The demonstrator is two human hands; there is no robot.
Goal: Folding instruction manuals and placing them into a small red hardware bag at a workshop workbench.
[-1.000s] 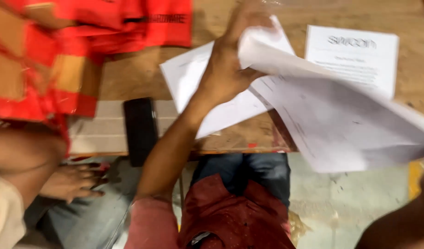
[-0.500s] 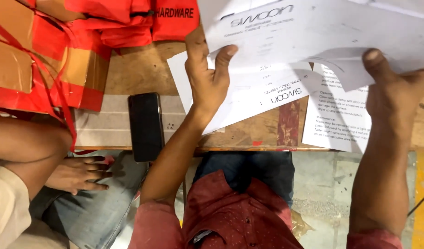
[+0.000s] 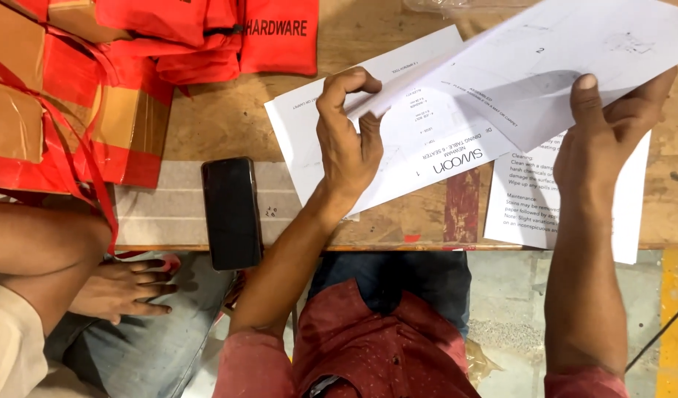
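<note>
I see my left hand (image 3: 346, 144) pinching the near edge of a lifted white sheet (image 3: 567, 51) and my right hand (image 3: 608, 129) gripping its 3 o'clock side, fingers closed on paper, apparently raised clear to bare the printed pages (image 3: 398, 140) flat on the table (image 3: 228, 110).

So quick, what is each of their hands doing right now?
Left hand: closed, pinching the left edge of the raised white sheet.
Right hand: closed, gripping the same sheet's right edge, thumb on top.
</note>
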